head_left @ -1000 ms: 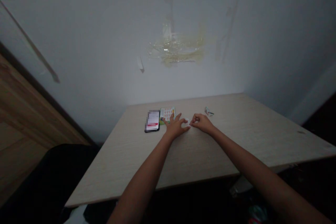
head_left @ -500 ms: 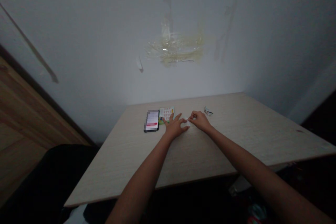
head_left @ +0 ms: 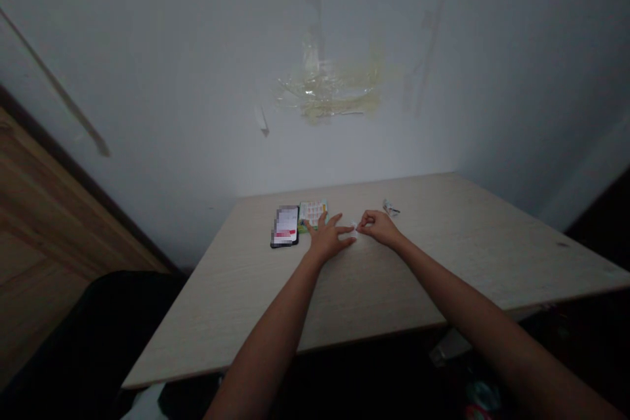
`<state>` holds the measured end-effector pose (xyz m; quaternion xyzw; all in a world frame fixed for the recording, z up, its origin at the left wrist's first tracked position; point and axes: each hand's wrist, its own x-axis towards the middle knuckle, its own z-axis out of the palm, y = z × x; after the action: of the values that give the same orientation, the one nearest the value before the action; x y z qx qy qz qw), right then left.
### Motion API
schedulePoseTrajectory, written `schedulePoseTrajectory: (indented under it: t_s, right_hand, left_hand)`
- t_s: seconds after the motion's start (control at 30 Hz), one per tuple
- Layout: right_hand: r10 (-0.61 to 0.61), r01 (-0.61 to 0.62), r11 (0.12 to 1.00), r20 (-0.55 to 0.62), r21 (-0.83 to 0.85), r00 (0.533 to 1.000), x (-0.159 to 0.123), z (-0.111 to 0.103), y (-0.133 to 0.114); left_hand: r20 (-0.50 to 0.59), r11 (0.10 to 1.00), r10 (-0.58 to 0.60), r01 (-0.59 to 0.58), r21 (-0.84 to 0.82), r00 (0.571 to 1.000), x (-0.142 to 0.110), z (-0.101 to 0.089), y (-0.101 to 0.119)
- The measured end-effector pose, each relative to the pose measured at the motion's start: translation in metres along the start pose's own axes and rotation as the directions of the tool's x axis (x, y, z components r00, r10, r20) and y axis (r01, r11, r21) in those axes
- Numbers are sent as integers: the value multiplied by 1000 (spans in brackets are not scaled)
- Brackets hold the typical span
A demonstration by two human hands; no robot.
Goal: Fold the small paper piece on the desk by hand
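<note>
My left hand [head_left: 325, 237] rests on the table with its fingers spread, its index finger and thumb at a small white, partly see-through piece [head_left: 352, 234] that looks like paper or film. Opposite it, my right hand [head_left: 378, 227] is closed in a pinch at the right edge of that same piece. The piece is mostly covered by fingers, so its kind is unclear. A colourful printed card or booklet [head_left: 313, 210] lies partly under the fingertips of my left hand. Beside it on the left is a phone [head_left: 286, 226] with its screen lit.
Behind my right hand lies a small crumpled scrap [head_left: 391, 209] with dark print. The pale wooden table [head_left: 423, 289] meets a wall [head_left: 197, 111] bearing old tape [head_left: 339, 92]. A dark shape [head_left: 113, 315] stands off the table's left side.
My right hand has shifted slightly to the right, keeping its pinch. My left index finger has straightened a little, and slightly more of the white piece shows between the hands.
</note>
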<state>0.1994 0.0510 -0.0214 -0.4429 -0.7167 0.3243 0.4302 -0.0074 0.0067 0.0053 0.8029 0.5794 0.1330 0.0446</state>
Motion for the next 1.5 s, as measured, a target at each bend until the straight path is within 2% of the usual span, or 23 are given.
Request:
schedulePoseTrajectory:
  t_s: [0.17, 0.3, 0.43, 0.57, 0.67, 0.77, 0.97, 1.17, 1.33, 1.5]
  right_hand:
    - [-46, 33, 985, -72, -170, 996, 3, 0, -8]
    - [-59, 31, 978, -132, -207, 989, 6, 0, -11]
    - [-66, 49, 990, -127, -131, 990, 6, 2, -7]
    - [-37, 33, 999, -116, -39, 993, 5, 1, -1]
    - [2, 6, 998, -128, 59, 992, 3, -1, 3]
    - [23, -14, 997, -114, 82, 993, 0, -3, 5]
    - [-46, 44, 998, -24, -53, 999, -6, -6, -3]
    - [-70, 61, 982, -42, -178, 997, -2, -6, -9]
    - [-51, 39, 983, -64, -182, 997, 6, -3, -8]
    - [-47, 29, 978, -82, -207, 996, 8, -2, -6]
  left_hand:
    - [20, 1000, -5, 6, -31, 1000, 1, -1, 1]
    - [23, 998, -1, 3, -58, 1000, 1, 0, 0]
    - [-3, 997, -8, 7, -83, 1000, 2, 3, 1]
    - [-74, 994, -35, 27, -105, 997, 4, 8, 9]
    - [-90, 994, -41, 31, -104, 995, 5, 8, 14]
    - [-71, 994, -53, 46, -104, 996, 5, 6, 13]
    - [2, 993, -58, 58, -102, 998, 5, 0, 3]
    - [32, 992, -52, 55, -115, 998, 5, -1, 2]
    - [63, 992, -53, 59, -109, 997, 5, -3, 3]
    - [40, 994, -38, 42, -100, 998, 4, -4, 3]
